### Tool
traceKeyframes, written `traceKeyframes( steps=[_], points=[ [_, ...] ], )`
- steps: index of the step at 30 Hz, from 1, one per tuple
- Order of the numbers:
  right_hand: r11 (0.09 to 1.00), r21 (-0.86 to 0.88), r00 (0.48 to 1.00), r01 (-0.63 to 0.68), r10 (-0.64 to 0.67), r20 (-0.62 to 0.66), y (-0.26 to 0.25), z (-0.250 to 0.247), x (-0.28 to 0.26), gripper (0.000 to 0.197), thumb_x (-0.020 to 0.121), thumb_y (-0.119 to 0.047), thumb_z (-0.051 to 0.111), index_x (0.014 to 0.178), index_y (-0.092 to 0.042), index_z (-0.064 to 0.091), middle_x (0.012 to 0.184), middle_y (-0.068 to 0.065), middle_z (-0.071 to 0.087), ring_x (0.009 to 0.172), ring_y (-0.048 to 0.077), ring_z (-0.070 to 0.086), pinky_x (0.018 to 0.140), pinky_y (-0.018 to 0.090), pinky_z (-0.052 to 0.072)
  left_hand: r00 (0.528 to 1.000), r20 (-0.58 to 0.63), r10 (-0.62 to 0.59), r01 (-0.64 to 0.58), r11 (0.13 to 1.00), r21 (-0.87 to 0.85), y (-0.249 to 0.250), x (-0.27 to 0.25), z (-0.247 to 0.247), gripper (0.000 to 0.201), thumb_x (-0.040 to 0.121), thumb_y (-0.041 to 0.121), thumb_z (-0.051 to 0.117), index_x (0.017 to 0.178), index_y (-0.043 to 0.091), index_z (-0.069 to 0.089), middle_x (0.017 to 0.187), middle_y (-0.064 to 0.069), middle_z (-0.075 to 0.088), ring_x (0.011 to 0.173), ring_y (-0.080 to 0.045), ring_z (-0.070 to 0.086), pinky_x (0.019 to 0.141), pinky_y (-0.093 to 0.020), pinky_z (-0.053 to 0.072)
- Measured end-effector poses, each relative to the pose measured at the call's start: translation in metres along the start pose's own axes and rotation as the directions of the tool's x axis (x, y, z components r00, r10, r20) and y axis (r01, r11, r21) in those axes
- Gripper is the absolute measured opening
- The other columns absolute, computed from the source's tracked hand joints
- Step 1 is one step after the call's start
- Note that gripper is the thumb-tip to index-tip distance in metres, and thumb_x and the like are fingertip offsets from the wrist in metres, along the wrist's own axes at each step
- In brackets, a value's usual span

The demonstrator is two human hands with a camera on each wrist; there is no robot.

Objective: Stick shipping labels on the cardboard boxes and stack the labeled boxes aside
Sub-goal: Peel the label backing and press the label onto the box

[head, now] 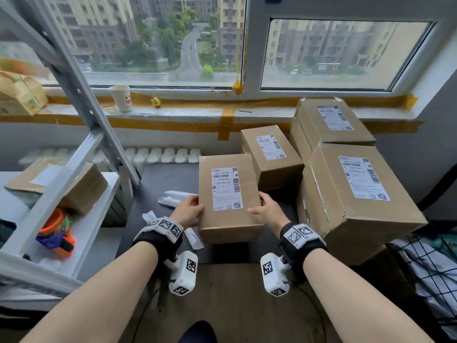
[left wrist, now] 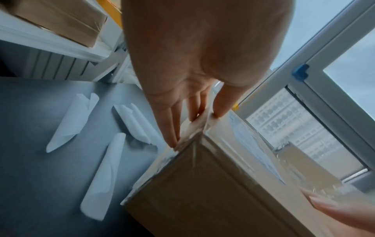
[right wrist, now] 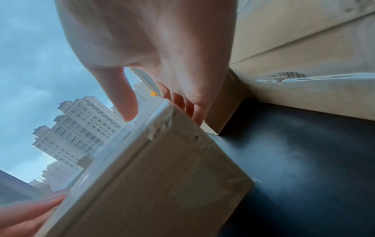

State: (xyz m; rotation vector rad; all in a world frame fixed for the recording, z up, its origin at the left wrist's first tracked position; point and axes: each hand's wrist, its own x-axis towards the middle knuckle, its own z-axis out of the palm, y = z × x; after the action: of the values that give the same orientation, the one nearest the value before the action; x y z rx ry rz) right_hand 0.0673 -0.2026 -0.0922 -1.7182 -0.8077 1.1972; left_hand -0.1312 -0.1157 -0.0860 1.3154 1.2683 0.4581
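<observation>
A cardboard box point(head: 230, 219) with a white shipping label point(head: 226, 188) on its top stands on the dark table point(head: 168, 177). My left hand point(head: 190, 209) grips its left side and my right hand point(head: 268, 210) its right side. In the left wrist view, the left hand point(left wrist: 198, 128) has its thumb on the top edge and its fingers flat along the taped side of the box point(left wrist: 202, 192). In the right wrist view, the right hand point(right wrist: 164, 119) does the same at the box's point(right wrist: 162, 184) other corner. Labelled boxes point(head: 272, 154) point(head: 333, 122) point(head: 358, 189) are stacked to the right.
Curled white backing papers point(head: 173, 198) point(left wrist: 71, 123) lie on the table left of the box. A metal shelf rack point(head: 81, 100) stands at the left, holding another box point(head: 74, 184) and an orange tape dispenser point(head: 57, 231). On the windowsill is a paper cup point(head: 121, 97).
</observation>
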Motion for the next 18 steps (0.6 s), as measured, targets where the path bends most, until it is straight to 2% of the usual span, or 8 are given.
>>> traceKeyframes(
  steps=[2, 4, 6, 9, 13, 15, 18],
  points=[
    [0.999, 0.032, 1.0, -0.007, 0.008, -0.023, -0.014, 0.003, 0.009, 0.066, 0.081, 0.012, 0.058, 0.139, -0.003, 0.029, 0.13, 0.014, 0.052, 0.118, 0.025, 0.052, 0.093, 0.03, 0.042, 0.999, -0.051, -0.012, 0.008, 0.997, -0.082, 0.011, 0.008, -0.01, 0.037, 0.094, -0.002, 0.044, 0.131, 0.001, 0.042, 0.133, -0.016, 0.053, 0.099, -0.02, 0.05, 0.054, -0.024, 0.049],
    [0.998, 0.061, 1.0, -0.004, 0.005, -0.023, -0.025, 0.007, 0.021, 0.071, 0.078, 0.018, 0.056, 0.138, -0.002, 0.026, 0.134, 0.016, 0.049, 0.12, 0.026, 0.05, 0.093, 0.032, 0.043, 0.997, -0.076, -0.015, 0.007, 0.994, -0.107, 0.021, 0.018, -0.02, 0.037, 0.092, -0.004, 0.046, 0.129, 0.002, 0.045, 0.134, -0.014, 0.053, 0.098, -0.023, 0.051, 0.06, -0.027, 0.049],
    [0.998, 0.065, 1.0, -0.003, 0.004, -0.014, -0.034, 0.011, 0.039, 0.072, 0.077, 0.021, 0.055, 0.138, -0.003, 0.026, 0.131, 0.014, 0.049, 0.112, 0.024, 0.052, 0.092, 0.037, 0.046, 0.998, -0.065, -0.02, 0.012, 0.992, -0.125, 0.031, 0.033, -0.031, 0.041, 0.091, -0.005, 0.048, 0.13, 0.006, 0.046, 0.136, -0.009, 0.052, 0.102, -0.024, 0.052, 0.07, -0.034, 0.05],
    [0.997, 0.078, 1.0, -0.01, 0.011, -0.016, -0.046, 0.015, 0.065, 0.072, 0.078, 0.02, 0.055, 0.14, -0.004, 0.027, 0.127, 0.011, 0.051, 0.105, 0.021, 0.053, 0.091, 0.042, 0.048, 1.0, -0.017, -0.018, 0.016, 0.99, -0.144, 0.043, 0.057, -0.043, 0.049, 0.089, -0.009, 0.046, 0.135, 0.008, 0.044, 0.139, -0.004, 0.049, 0.108, -0.022, 0.051, 0.085, -0.037, 0.046],
    [0.999, 0.048, 0.999, -0.008, 0.01, -0.041, -0.059, 0.019, 0.108, 0.07, 0.079, 0.015, 0.057, 0.141, -0.007, 0.033, 0.123, 0.009, 0.051, 0.109, 0.022, 0.052, 0.086, 0.035, 0.051, 1.0, -0.003, -0.013, 0.012, 0.987, -0.161, 0.058, 0.102, -0.051, 0.056, 0.087, -0.013, 0.046, 0.138, 0.01, 0.042, 0.143, -0.003, 0.046, 0.121, -0.024, 0.051, 0.092, -0.038, 0.048],
    [1.0, 0.019, 0.999, -0.019, 0.02, -0.038, -0.065, 0.019, 0.127, 0.068, 0.081, 0.013, 0.056, 0.142, -0.01, 0.035, 0.123, 0.009, 0.055, 0.108, 0.022, 0.054, 0.085, 0.03, 0.051, 1.0, -0.001, -0.021, 0.021, 0.988, -0.153, 0.062, 0.125, -0.051, 0.056, 0.087, -0.012, 0.046, 0.137, 0.012, 0.042, 0.143, -0.001, 0.046, 0.119, -0.022, 0.052, 0.091, -0.038, 0.048],
    [0.998, -0.035, 0.998, -0.042, 0.041, -0.048, -0.07, 0.019, 0.153, 0.068, 0.083, 0.007, 0.058, 0.143, -0.013, 0.035, 0.13, 0.01, 0.056, 0.114, 0.023, 0.054, 0.092, 0.033, 0.05, 0.999, 0.026, -0.036, 0.039, 0.991, -0.13, 0.063, 0.157, -0.052, 0.054, 0.088, -0.01, 0.047, 0.137, 0.014, 0.042, 0.145, 0.0, 0.045, 0.119, -0.021, 0.052, 0.099, -0.042, 0.047]
  ],
)
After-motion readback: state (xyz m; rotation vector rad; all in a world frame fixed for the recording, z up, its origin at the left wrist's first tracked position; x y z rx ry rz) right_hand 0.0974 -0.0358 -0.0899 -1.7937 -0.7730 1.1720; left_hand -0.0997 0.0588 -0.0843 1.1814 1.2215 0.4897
